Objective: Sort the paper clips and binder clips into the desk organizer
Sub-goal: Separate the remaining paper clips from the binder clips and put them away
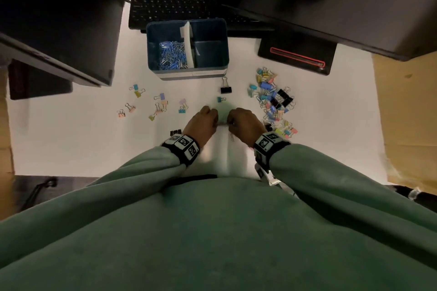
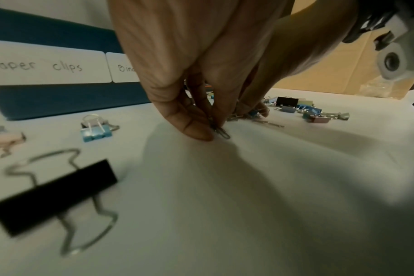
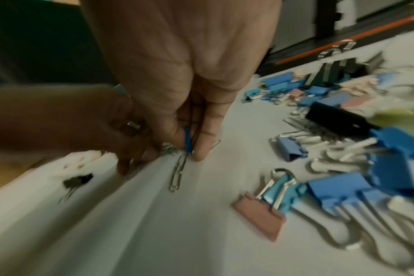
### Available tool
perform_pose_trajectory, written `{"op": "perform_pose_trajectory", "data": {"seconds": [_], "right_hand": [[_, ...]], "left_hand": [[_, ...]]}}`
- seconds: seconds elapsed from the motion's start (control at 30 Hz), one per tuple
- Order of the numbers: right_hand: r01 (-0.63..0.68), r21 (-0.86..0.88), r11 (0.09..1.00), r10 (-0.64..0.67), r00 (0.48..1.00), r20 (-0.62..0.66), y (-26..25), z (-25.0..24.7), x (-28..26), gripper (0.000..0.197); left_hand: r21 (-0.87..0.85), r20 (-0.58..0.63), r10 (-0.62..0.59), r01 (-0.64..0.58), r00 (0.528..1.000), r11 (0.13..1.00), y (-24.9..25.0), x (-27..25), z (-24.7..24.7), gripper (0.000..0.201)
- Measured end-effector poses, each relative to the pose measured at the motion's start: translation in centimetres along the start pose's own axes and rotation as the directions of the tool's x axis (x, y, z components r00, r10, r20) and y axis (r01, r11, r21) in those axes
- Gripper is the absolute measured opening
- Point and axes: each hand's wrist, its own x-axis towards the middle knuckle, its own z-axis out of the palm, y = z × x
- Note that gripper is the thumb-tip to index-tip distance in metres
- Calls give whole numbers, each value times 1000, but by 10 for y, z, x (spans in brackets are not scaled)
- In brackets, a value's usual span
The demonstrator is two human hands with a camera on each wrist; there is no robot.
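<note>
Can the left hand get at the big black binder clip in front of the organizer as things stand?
Probably yes, once freed. The left hand is pinching paper clips now. The black binder clip stands alone on bare desk just ahead, short of the organizer, with nothing lying between.

Bare desk left; binder clip pile crowds right; organizer ahead, apparently unobstructed above.

From my head view the left hand and right hand cover whatever they pinch. The white handwritten binder label is cut off behind fingers. The right-side heap of coloured metal binder clips blurs, possibly hiding paper clips.
</note>
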Motion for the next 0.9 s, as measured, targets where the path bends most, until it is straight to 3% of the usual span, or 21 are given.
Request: {"op": "perform_pose_trajectory", "data": {"seconds": [0.17,0.33,0.4,0.5,0.63,0.7,0.8,0.9], "right_hand": [[-16,316,949,50,994,-101,-5,-22,-3,8],[191,521,832,-76,969,-234,-78,-66,39,6],[261,516,816,-111,946,-304,-107,-80,70,5],[275,420,865,-112,921,-372,-133,-88,113,4],[148,293,945,-72,965,-253,-136,-86,139,14],[154,227,962,-100,968,-230,-126,-88,132,26],[234,271,934,-138,934,-331,-99,-94,96,29],[162,284,945,-81,958,-276,-57,-86,49,24]], "left_hand": [[-15,-12,44,-44,999,999,-8,-9,-1,10],[-24,-2,66,-66,998,998,-9,-17,-3,9],[-83,-13,41,-42,999,996,-7,-20,-12,9],[-191,-99,-45,25,994,981,-8,-26,-39,6],[-360,-249,-144,46,958,932,-21,-31,-87,5],[-428,-320,-174,21,931,903,-28,-27,-110,8],[-494,-396,-256,30,882,869,-31,-5,-139,8],[-438,-479,-298,69,826,896,-34,25,-160,10]]}}
